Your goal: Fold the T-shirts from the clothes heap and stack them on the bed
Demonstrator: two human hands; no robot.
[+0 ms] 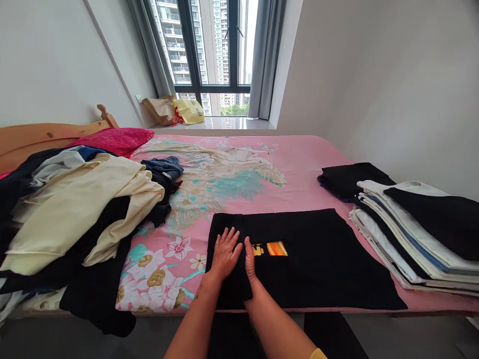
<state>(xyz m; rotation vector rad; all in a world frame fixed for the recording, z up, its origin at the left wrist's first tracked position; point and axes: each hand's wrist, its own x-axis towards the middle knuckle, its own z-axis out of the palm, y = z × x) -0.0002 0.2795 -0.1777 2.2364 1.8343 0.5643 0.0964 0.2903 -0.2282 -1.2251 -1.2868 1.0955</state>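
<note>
A black shirt [322, 264] with a yellow and orange print lies spread on the front of the bed, its left part folded over in a strip. My left hand [225, 253] rests flat on that strip, fingers stretched out. Beside it, my right hand [250, 260] stands on its edge against the fabric, fingers straight and thumb side up, just left of the print. It touches the shirt near the inner edge of the folded strip. Neither hand grips anything. The right palm is turned away from view.
On the left lies a loose heap of clothes [82, 199], partly hanging over the bed's edge. Folded garments [415, 234] are stacked at the right, beside a folded black garment [354, 179]. A red pillow [112, 141] lies by the wooden headboard [48, 133]. Bags [189, 110] sit on the windowsill.
</note>
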